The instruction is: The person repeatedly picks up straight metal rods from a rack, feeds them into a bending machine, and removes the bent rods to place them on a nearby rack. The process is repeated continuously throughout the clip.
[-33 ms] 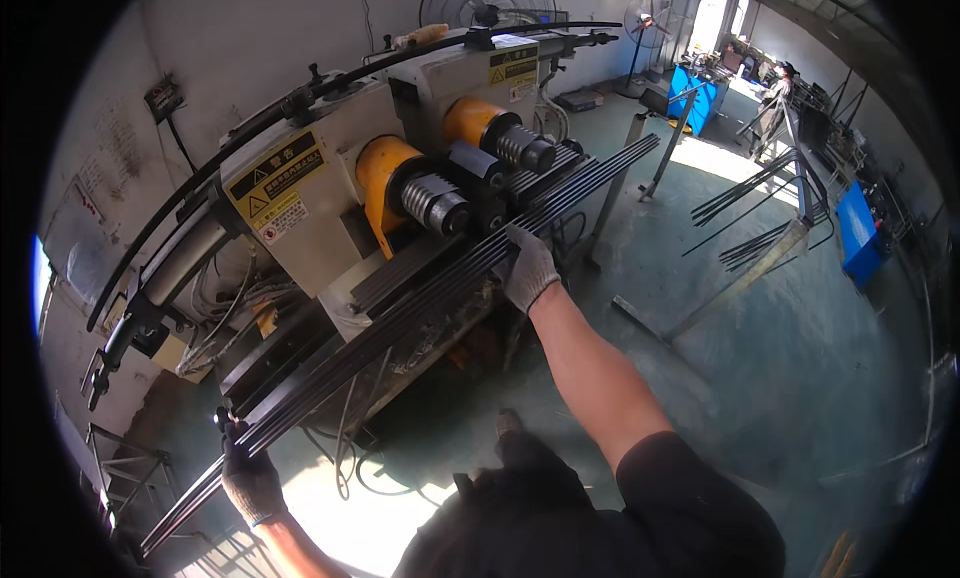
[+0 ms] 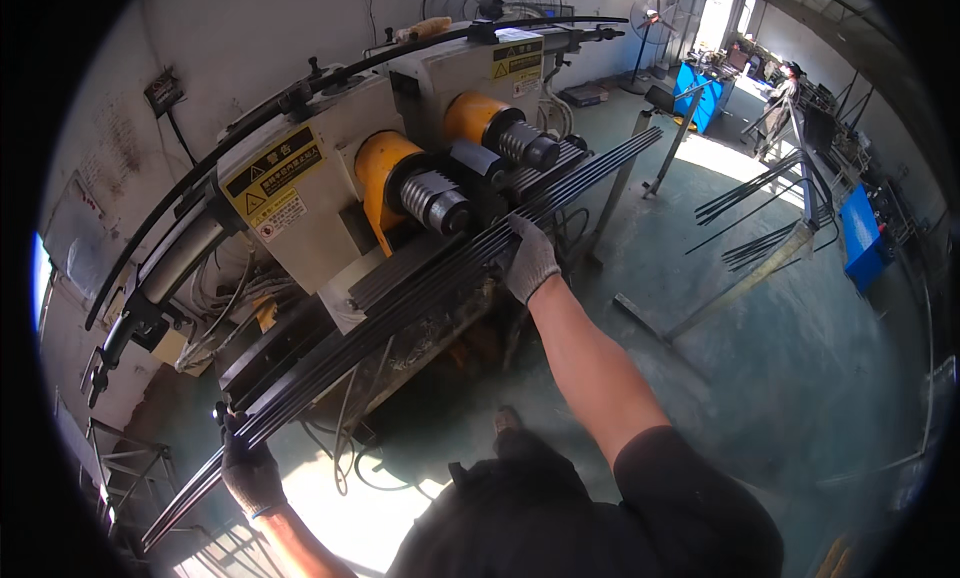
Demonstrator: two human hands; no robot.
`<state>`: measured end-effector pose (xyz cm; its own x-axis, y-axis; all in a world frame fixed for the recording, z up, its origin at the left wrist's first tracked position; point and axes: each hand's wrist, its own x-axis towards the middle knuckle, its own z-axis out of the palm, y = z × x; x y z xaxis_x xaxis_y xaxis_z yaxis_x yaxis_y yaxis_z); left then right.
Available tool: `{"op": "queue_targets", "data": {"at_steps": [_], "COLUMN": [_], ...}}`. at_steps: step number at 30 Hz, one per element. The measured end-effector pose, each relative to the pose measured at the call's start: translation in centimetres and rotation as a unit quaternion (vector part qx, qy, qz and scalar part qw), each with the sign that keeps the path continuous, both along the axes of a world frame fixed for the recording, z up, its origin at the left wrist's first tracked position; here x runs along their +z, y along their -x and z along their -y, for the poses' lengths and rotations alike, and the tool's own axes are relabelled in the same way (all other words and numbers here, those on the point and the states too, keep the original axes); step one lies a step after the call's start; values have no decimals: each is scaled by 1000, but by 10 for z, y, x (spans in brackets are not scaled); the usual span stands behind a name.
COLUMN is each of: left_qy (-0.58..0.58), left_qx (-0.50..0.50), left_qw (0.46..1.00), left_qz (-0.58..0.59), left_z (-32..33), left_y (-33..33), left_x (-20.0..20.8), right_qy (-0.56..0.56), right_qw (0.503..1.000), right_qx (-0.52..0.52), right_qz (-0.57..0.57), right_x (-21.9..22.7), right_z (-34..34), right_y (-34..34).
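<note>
Dark metal rods (image 2: pixel 600 174) in the head view, a whole long bundle slanting from near left up to far right, right along the near side of a pale machine (image 2: pixel 270 248). Just past the rods, about mid-length: two ridged rollers (image 2: pixel 432 200) poking out of orange housings (image 2: pixel 385 163). Can't tell from this angle about any contact between bundle and machine.

Gloves on both hands. Left hand (image 2: pixel 252 468) clamped on the rods toward the near left end, tips fanning out slightly beyond it. Right hand (image 2: pixel 532 261) also closed on the bundle, past the middle and just below the rollers, coming at it from the near side. Can't see the fingertips there, so no clue how deep that grip goes.

Over on the right, a stand (image 2: pixel 790 240) with bent rods hanging off it, well apart from the bundle.

Looks like the supporting-and-positioning stage to me, judging by the wide two-handed hold. Next move probably calls for both grips working in step, keeping the rods side by side and level, and minding that loose near left end.
</note>
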<state>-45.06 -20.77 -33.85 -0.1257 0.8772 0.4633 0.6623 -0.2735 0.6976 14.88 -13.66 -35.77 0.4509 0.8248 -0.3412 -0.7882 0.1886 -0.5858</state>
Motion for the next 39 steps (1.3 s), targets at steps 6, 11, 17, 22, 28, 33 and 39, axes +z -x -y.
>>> {"op": "queue_targets", "data": {"at_steps": [6, 11, 17, 22, 28, 33, 39], "left_qy": [-25, 63, 109, 145, 116, 76, 114], "left_qx": [0, -45, -41, -15, -110, -28, -21], "left_qw": [1000, 933, 939, 987, 686, 790, 980], "left_qz": [-12, 352, 324, 73, 710, 607, 164], "left_z": [-65, -109, -131, -129, -155, -163, -147], "left_y": [-61, -77, -110, -131, -41, 18, -104], "left_x": [-35, -83, -105, -86, -78, -88, -104], "right_qy": [-30, -1, 77, 129, 70, 147, 117], "right_qw": [998, 1000, 995, 989, 966, 933, 923], "right_qx": [-27, -15, -7, -23, -86, -49, -148], "right_qz": [-52, 5, 61, 61, 232, 326, 335], "right_x": [-7, -21, -11, -7, -61, -82, -51], "right_z": [-65, -89, -105, -124, -146, -154, -138], "right_y": [-45, -57, -63, -68, -60, -66, -42]}}
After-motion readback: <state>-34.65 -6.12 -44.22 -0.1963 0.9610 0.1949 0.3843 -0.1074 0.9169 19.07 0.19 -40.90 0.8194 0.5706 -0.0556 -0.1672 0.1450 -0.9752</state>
